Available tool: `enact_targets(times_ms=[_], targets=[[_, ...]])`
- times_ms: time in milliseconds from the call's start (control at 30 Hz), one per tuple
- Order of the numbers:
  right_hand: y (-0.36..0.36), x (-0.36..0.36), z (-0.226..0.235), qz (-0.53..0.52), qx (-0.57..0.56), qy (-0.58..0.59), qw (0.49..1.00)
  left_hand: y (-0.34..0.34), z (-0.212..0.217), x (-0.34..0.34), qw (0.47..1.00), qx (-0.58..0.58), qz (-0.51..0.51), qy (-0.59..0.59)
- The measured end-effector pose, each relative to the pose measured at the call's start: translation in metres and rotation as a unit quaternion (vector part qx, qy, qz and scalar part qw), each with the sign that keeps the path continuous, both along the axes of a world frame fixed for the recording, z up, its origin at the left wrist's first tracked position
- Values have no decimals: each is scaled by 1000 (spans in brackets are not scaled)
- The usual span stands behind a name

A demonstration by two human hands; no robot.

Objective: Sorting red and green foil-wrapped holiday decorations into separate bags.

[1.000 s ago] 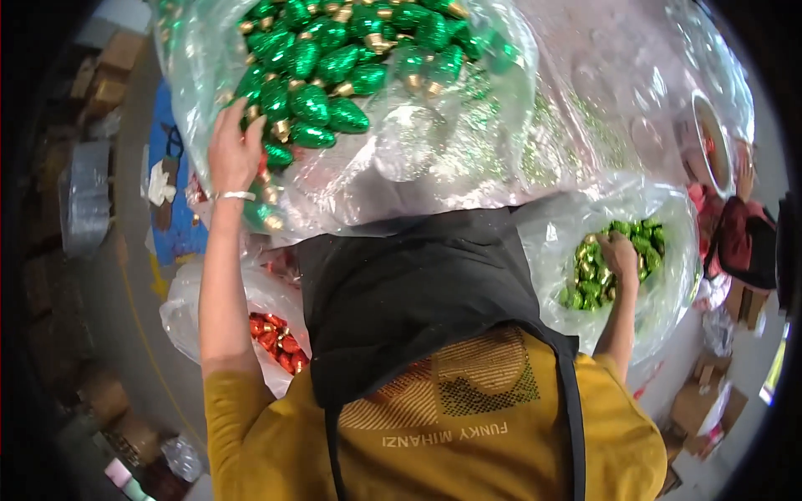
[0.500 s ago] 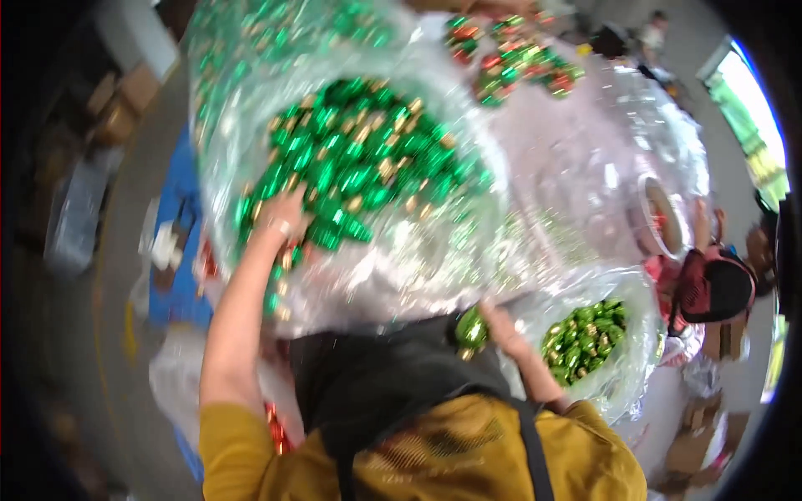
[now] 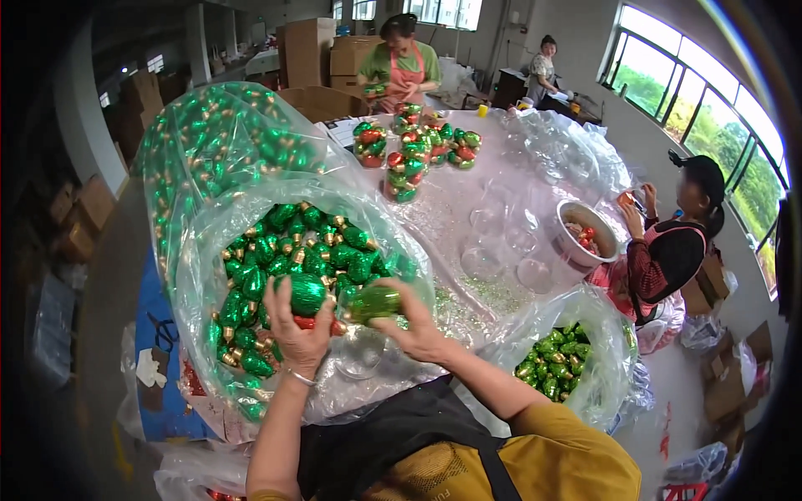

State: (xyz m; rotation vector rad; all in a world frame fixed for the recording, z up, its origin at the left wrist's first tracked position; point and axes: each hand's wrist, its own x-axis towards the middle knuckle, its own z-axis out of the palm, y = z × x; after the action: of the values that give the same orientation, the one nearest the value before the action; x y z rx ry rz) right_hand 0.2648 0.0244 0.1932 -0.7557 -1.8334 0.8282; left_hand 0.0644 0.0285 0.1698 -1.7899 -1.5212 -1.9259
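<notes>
My left hand (image 3: 301, 346) is closed round a dark green bulb-shaped ornament (image 3: 304, 294), with a red ornament (image 3: 306, 322) held against the palm beneath it. Close beside it, my right hand (image 3: 420, 330) grips a lighter green ornament (image 3: 373, 304), slightly blurred. Both hands are over the near edge of a big clear plastic bag (image 3: 393, 242) lying open, full of dark green ornaments (image 3: 284, 242) with gold caps. Just below the hands a clear plastic cup (image 3: 359, 361) stands on the table.
Another bag (image 3: 614, 376) of light green ornaments stands at the right. Filled clear containers (image 3: 405, 179) and clear empty ones (image 3: 483, 260) are farther back on the table. A white tub (image 3: 606, 259) with red ornaments stands near a co-worker (image 3: 681, 242); another person (image 3: 401, 67) works across the table.
My left hand has come out of the dark green ornaments holding some. My right hand has moved up and left from beside my body with its light green ornament. The view has tilted up.
</notes>
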Motion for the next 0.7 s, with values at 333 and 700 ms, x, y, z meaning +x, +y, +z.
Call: enact_targets(times_ms=[333, 700], targets=[[29, -19, -8, 15, 113, -447, 887, 15, -9, -12, 972, -125, -133, 150], [-1, -18, -43, 101, 178, -360, 910, 6, 2, 4, 988, 110, -14, 111]])
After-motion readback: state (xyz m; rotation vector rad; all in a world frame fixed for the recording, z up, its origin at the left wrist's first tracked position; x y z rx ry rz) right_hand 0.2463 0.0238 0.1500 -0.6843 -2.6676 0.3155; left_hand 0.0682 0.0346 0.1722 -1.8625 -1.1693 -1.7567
